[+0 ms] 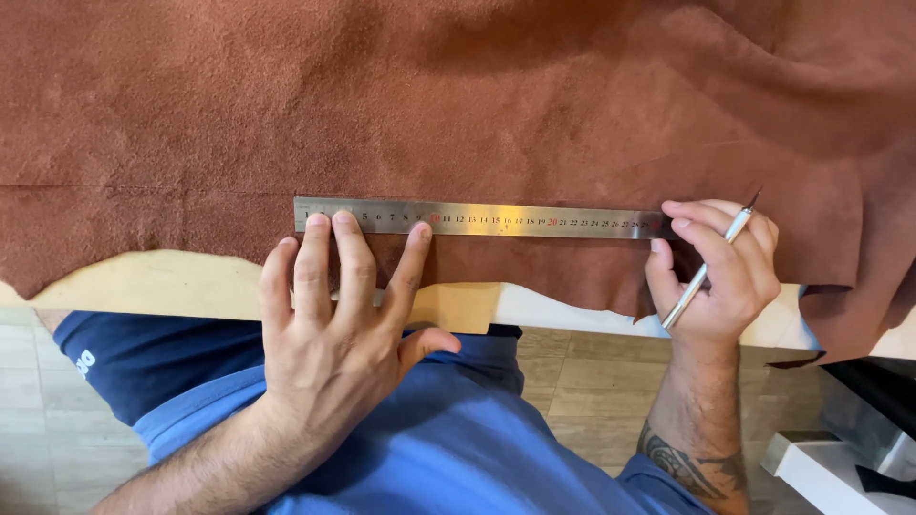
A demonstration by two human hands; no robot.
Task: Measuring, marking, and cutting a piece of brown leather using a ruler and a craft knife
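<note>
Fingers spread, left hand point(334, 324) is pinning steel ruler point(477, 218) onto brown leather point(458, 105) while right hand point(720, 272) is closing its grip round a silver pen point(706, 269) at the ruler's end.

leather hide point(458, 105): cut off top, left, right | silver pen point(706, 267): tip hidden behind right hand point(716, 277)

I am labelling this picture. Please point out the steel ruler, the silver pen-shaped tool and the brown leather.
steel ruler point(496, 218): head view, middle of its blade.
silver pen-shaped tool point(704, 272): head view, shaft held in the right hand point(718, 277).
brown leather point(429, 95): head view, bare suede surface above the ruler.
</note>
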